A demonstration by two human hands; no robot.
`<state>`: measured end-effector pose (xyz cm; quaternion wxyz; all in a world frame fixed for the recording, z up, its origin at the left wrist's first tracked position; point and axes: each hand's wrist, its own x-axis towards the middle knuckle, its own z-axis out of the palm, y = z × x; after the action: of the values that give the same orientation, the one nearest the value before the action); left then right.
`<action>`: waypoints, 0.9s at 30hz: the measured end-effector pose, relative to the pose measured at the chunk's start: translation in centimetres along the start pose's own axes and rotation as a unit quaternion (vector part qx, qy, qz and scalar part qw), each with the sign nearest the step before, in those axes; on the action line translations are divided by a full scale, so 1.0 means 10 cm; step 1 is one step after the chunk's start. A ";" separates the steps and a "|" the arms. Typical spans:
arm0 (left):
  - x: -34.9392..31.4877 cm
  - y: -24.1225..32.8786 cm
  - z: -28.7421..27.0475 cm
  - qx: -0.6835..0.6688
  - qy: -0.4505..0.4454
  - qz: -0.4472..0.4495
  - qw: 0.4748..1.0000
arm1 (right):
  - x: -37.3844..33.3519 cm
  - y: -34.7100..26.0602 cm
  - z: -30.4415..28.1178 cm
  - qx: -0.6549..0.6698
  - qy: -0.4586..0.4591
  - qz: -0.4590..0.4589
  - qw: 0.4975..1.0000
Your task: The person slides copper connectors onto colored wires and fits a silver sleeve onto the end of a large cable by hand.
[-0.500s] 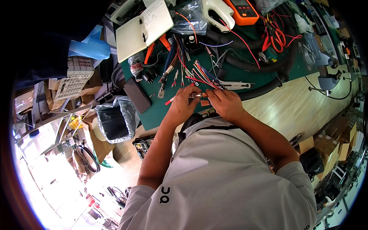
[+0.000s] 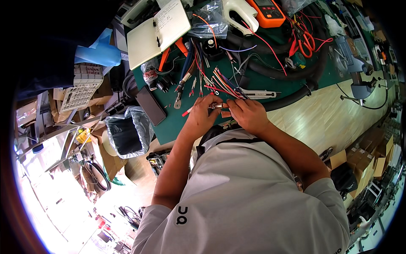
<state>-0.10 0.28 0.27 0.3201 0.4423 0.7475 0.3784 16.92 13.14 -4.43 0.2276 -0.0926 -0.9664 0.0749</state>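
Note:
My left hand [image 2: 201, 113] pinches a shiny metal cable lug [image 2: 217, 105] at the near edge of the green table [image 2: 169, 131]. Close beside it, the fingers of my right hand [image 2: 250, 115] close on a cable with a copper-coloured end [image 2: 225, 106] that meets the lug. Whether the copper sits inside the lug is too small to tell. A second copper-coloured piece [image 2: 226, 114] shows just below, between the hands. Just beyond my fingers, a fan of thin coloured wires [image 2: 224, 82] spreads over the table. A red-tipped stick [image 2: 186, 112] pokes out beside my left hand.
Left of my hands lie a cable with a metal lug [image 2: 178, 101] and a dark phone [image 2: 151, 105]. A utility knife [image 2: 260, 94] and a thick black cable [image 2: 292, 98] lie to the right. Further back are an open notebook [image 2: 141, 42] and an orange meter [image 2: 270, 19]. A lined bin [image 2: 127, 135] stands left.
Both hands keep nearly the same place and grip. Only a very slight shift of the view shows.

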 end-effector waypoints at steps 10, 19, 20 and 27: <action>0.00 0.02 -0.01 0.054 -0.009 0.014 0.998 | 0.02 0.00 -0.01 -0.003 -0.013 0.000 1.000; 0.00 0.06 -0.01 0.051 0.000 0.021 0.998 | 0.04 0.00 -0.03 -0.013 -0.028 -0.004 1.000; 0.00 0.06 -0.01 0.053 -0.001 0.020 0.998 | 0.04 0.00 -0.02 -0.014 -0.029 -0.005 0.999; 0.01 0.03 -0.01 0.075 -0.011 0.036 0.996 | 0.05 0.00 -0.03 -0.006 -0.028 -0.002 1.000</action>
<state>-0.11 0.48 0.55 0.2805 0.4961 0.7535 0.3277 16.63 13.27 -4.00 0.1997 -0.0898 -0.9731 0.0710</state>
